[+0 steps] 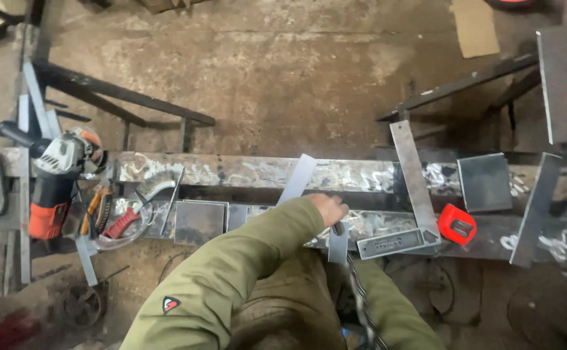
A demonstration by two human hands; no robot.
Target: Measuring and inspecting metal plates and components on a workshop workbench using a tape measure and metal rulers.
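Small flat steel piece [338,241] stands approx upright at the near edge of the counter [244,170], just left of the try square [413,194]. Left hand [328,209] sits right on top of it, fingers curled over its upper end, grasping it. A longer flat steel strip [297,179] leans away from behind that hand, tilted up-right. Right hand is hidden below the counter edge, only the olive sleeve [393,311] shows, so can't tell its state. A dark twisted rod [361,301] runs down between both sleeves.

Square's blade runs up and back across the rails, its stock lying flat beside the piece. Red tape measure [457,224] just right of the stock. Square plates [199,221] lie left of the hand. Far left: angle grinder [53,178] w/ orange body, pliers [100,210] near it.
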